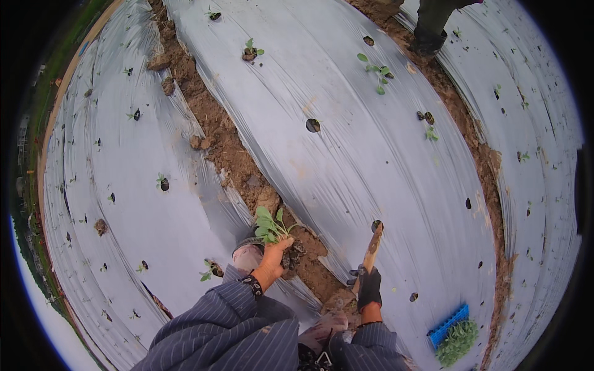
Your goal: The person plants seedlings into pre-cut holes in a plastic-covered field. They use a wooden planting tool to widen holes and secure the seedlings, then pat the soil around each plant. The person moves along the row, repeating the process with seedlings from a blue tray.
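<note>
My left hand (274,259), bare, grips a small bunch of leafy green seedlings (270,226) with dark soil plugs at their roots, over the soil furrow and beside my boot. My right hand (369,285), in a dark glove, is closed around a wooden stick (372,248). The stick's far end is at a round planting hole (377,226) in the pale plastic mulch film (343,185); whether the tip enters the hole cannot be told. Another hole (313,125) lies farther up the same bed.
A blue seedling tray (448,327) with dense seedlings (457,343) lies at the lower right. A clod-strewn soil furrow (218,130) runs between film-covered beds. Seedlings stand in holes on the left bed. Another person's boot (428,41) is in the right furrow, top right.
</note>
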The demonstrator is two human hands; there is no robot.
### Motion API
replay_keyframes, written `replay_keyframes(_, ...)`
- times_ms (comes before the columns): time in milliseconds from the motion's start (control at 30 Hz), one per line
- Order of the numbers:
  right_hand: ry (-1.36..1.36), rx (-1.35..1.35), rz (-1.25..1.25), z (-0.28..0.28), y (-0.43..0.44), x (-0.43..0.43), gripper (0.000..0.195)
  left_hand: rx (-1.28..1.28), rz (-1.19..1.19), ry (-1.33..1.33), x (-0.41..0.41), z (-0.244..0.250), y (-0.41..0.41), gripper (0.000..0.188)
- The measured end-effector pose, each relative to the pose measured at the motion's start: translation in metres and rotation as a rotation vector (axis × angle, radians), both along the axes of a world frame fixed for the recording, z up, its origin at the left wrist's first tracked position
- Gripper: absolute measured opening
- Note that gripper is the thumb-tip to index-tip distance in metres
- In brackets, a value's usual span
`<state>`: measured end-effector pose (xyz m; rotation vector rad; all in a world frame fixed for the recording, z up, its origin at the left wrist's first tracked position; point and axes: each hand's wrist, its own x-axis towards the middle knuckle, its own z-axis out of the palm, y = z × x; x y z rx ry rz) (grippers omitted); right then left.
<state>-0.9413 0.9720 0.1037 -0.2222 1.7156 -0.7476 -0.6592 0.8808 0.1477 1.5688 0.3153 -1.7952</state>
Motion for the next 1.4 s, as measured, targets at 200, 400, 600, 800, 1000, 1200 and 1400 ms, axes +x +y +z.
replay_keyframes(200,-0.224,-0.095,0.169,-0.039,-0.167,0.115,0.025,0.018,0.054,0.079,0.051,-0.078,-0.051,0.016)
replay_keyframes(400,-0.422,-0.018,0.249,-0.051,-0.289,0.164,0.028,0.109,0.126,0.067,0.071,-0.142,-0.083,0.024)
replay_keyframes(600,-0.417,0.072,0.318,-0.072,-0.336,0.165,0.027,0.200,-0.030,-0.116,0.051,-0.137,-0.122,0.026)
replay_keyframes(800,-0.467,0.034,0.196,-0.067,-0.364,0.153,0.027,0.133,0.019,0.045,0.059,-0.142,-0.133,0.033)
replay_keyframes(1000,-0.442,-0.016,0.144,-0.072,-0.382,0.144,0.024,0.136,0.001,-0.070,0.055,-0.158,-0.128,0.032)
replay_keyframes(1200,-0.499,-0.050,0.071,-0.085,-0.353,0.157,0.025,0.160,0.028,-0.045,0.051,-0.147,-0.139,0.027)
replay_keyframes(1400,-0.589,-0.118,-0.031,-0.082,-0.325,0.147,0.030,0.168,-0.050,-0.081,0.039,-0.176,-0.122,0.029)
